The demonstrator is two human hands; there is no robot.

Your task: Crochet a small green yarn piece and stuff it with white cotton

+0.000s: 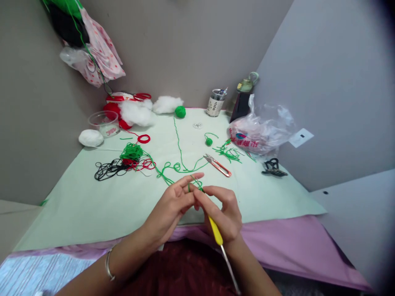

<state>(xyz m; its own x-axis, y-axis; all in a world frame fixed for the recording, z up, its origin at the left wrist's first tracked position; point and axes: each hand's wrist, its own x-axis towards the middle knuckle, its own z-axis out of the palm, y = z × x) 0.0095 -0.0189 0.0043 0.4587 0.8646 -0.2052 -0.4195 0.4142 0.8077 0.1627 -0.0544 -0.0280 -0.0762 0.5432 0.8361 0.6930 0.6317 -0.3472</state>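
Note:
Near the table's front edge my two hands meet at the fingertips. My right hand point(226, 207) is closed around a crochet hook point(216, 232) with a yellow grip, its metal shaft slanting down toward my lap. Green yarn point(167, 180) runs across the table to my left hand point(174, 201), which pinches it, with a strand looped round a finger and the index finger stretched out. Small green loops show between the fingertips; the hook's working tip is hard to make out. Just beyond my hands lie orange-handled thread snips point(218, 165).
Behind lie green yarn balls point(180, 111), white stuffing point(135, 113) and a pen holder point(215, 102). Tangled black yarn point(108, 169), a clear tub point(104, 123) and a white yarn ball point(90, 138) are left. Right are yarn scraps point(228, 152), a plastic bag point(262, 129) and a hair claw point(274, 167).

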